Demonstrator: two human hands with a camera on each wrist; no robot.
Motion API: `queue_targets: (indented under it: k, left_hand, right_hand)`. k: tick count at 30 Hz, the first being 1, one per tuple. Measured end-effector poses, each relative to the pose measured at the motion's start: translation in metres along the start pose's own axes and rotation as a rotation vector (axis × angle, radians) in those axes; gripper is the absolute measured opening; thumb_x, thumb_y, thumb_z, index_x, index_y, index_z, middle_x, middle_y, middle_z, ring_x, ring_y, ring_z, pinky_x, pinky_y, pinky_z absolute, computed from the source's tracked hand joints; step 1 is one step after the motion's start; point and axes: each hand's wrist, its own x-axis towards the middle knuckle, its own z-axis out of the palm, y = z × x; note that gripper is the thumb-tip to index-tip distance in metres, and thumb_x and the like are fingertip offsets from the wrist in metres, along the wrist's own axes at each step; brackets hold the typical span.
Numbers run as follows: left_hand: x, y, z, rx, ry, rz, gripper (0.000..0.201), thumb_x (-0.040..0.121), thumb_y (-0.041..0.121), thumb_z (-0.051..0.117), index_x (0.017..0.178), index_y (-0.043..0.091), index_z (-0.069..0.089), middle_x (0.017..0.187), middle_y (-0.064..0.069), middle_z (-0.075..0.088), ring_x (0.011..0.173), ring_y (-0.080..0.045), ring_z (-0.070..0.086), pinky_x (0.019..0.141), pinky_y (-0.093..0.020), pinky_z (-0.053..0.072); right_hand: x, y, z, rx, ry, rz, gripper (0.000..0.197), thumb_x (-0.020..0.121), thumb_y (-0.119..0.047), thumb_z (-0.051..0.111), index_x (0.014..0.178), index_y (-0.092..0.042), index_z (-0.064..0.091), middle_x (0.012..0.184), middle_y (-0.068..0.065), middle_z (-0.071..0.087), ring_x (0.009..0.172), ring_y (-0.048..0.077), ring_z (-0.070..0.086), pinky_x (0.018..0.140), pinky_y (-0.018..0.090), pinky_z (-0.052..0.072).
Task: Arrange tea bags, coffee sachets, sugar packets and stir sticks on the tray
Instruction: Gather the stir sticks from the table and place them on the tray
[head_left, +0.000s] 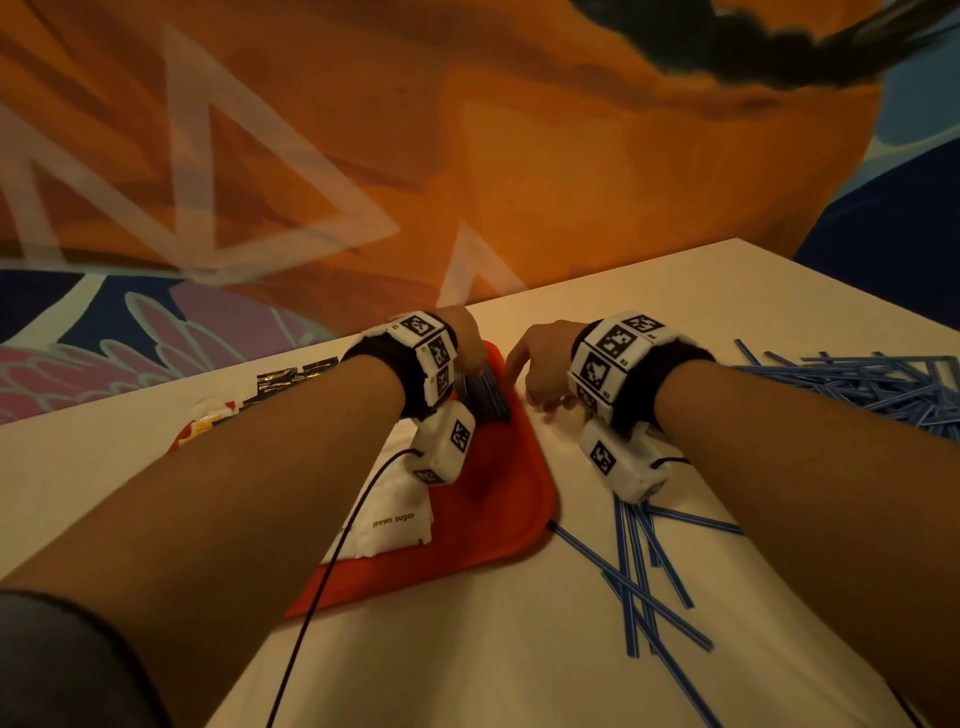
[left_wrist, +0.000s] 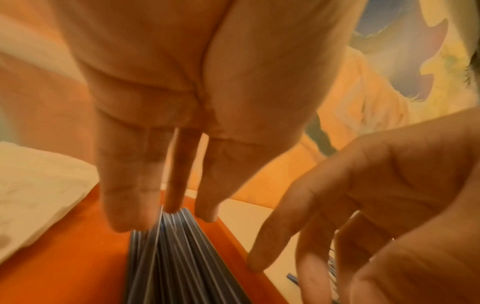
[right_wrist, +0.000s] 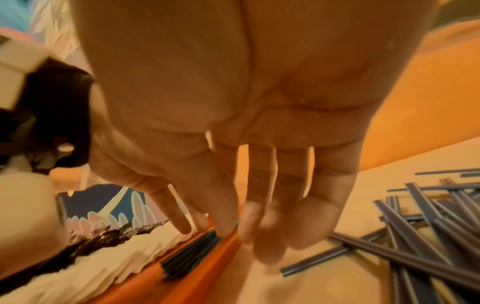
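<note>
In the head view the wrist bands and forearms cover most of the red tray (head_left: 498, 525); both sets of fingertips are hidden there. The left forearm hides most of the white sugar packets (head_left: 400, 519), one reading "brown sugar", and of the dark coffee sachets (head_left: 283, 379) at centre left. A red-and-yellow packet (head_left: 205, 423) beside them is too blurred to identify.

The left hand (left_wrist: 182, 115) fills the upper centre of the left wrist view, fingers straight and pointing down, tips resting on the far end of a neat bundle of blue stir sticks (left_wrist: 171, 257) lying in the tray by its right rim. The right hand (right_wrist: 233, 127) hangs just right of that rim, fingers loosely extended, holding nothing. Loose stir sticks (head_left: 857, 384) lie scattered on the white table (head_left: 519, 649) at right and lower right.
</note>
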Motion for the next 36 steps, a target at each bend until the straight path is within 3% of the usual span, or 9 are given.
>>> queue_targets:
  k: [4,7,11,14,17,21,23,29,36]
  left_hand:
    - [-0.004,-0.004,0.003,0.152,-0.012,0.097,0.018,0.096,0.013,0.055,0.097,0.011,0.073,0.085,-0.002,0.065,0.066,-0.017,0.056,0.054,-0.022,0.046]
    - [-0.006,-0.009,0.001,0.179,0.048,0.131,0.025,0.096,0.012,0.052,0.107,0.008,0.074,0.113,-0.009,0.071,0.094,-0.023,0.066,0.079,-0.034,0.056]
    - [-0.009,-0.018,0.010,0.202,0.011,0.148,0.029,0.094,0.009,0.052,0.113,0.011,0.074,0.118,-0.006,0.071,0.103,-0.024,0.066,0.086,-0.036,0.056]
    - [-0.013,-0.020,0.012,0.183,0.028,0.161,0.031,0.092,0.005,0.054,0.114,0.014,0.074,0.117,-0.005,0.071,0.102,-0.024,0.066,0.086,-0.035,0.056]
    - [-0.022,-0.018,0.008,0.159,0.084,0.206,0.028,0.090,0.006,0.057,0.111,0.013,0.075,0.115,-0.004,0.072,0.102,-0.024,0.066,0.088,-0.039,0.057]
    - [-0.055,0.001,0.003,0.197,0.048,0.352,0.009,0.089,0.021,0.065,0.098,0.021,0.067,0.106,-0.004,0.070,0.094,-0.023,0.064,0.084,-0.040,0.057]
    - [-0.082,0.017,0.004,0.234,-0.054,0.488,0.020,0.087,0.034,0.070,0.104,0.024,0.065,0.106,0.001,0.066,0.094,-0.019,0.062,0.086,-0.039,0.056]
    - [-0.149,0.064,0.034,0.448,-0.290,0.801,0.058,0.081,0.044,0.076,0.130,0.030,0.050,0.125,0.001,0.050,0.110,-0.021,0.053,0.093,-0.041,0.051]
    - [-0.143,0.086,0.051,0.550,-0.221,0.989,0.043,0.092,0.022,0.068,0.133,0.020,0.057,0.122,-0.006,0.054,0.113,-0.024,0.052,0.087,-0.029,0.040]
  right_hand:
    - [-0.004,-0.008,0.004,-0.223,-0.083,-0.043,0.044,0.088,-0.004,0.050,0.130,-0.012,0.062,0.095,0.005,0.066,0.060,0.013,0.050,0.052,0.022,0.042]
    - [-0.006,-0.012,0.004,-0.244,-0.065,-0.062,0.046,0.088,-0.003,0.047,0.131,-0.015,0.062,0.125,0.011,0.064,0.091,0.022,0.063,0.072,0.029,0.052]
    - [-0.004,-0.016,0.008,-0.319,-0.079,-0.071,0.047,0.090,-0.002,0.045,0.135,-0.012,0.057,0.136,0.013,0.058,0.123,0.027,0.055,0.100,0.036,0.048]
    - [-0.008,-0.018,0.009,-0.306,-0.082,-0.091,0.045,0.091,-0.004,0.044,0.131,-0.015,0.060,0.130,0.008,0.062,0.113,0.025,0.061,0.092,0.033,0.052]
    - [-0.010,-0.013,-0.003,-0.169,0.003,-0.077,0.044,0.090,-0.005,0.048,0.125,-0.024,0.065,0.092,-0.007,0.062,0.073,0.010,0.057,0.058,0.022,0.047]
    - [-0.014,0.007,-0.018,-0.064,0.043,-0.006,0.031,0.094,-0.009,0.056,0.120,-0.021,0.068,0.074,-0.008,0.057,0.074,0.014,0.060,0.060,0.025,0.049]
    - [-0.021,0.022,-0.023,-0.050,0.059,0.021,0.026,0.095,-0.012,0.058,0.118,-0.018,0.068,0.073,-0.007,0.059,0.070,0.012,0.058,0.058,0.024,0.049]
    - [-0.045,0.073,-0.032,-0.200,0.133,0.172,0.031,0.088,-0.026,0.069,0.118,-0.016,0.068,0.129,0.007,0.061,0.115,0.029,0.057,0.091,0.038,0.049]
    - [-0.069,0.113,-0.020,-0.159,0.060,0.284,0.044,0.080,-0.033,0.079,0.121,-0.024,0.065,0.135,0.003,0.056,0.114,0.026,0.055,0.093,0.035,0.046]
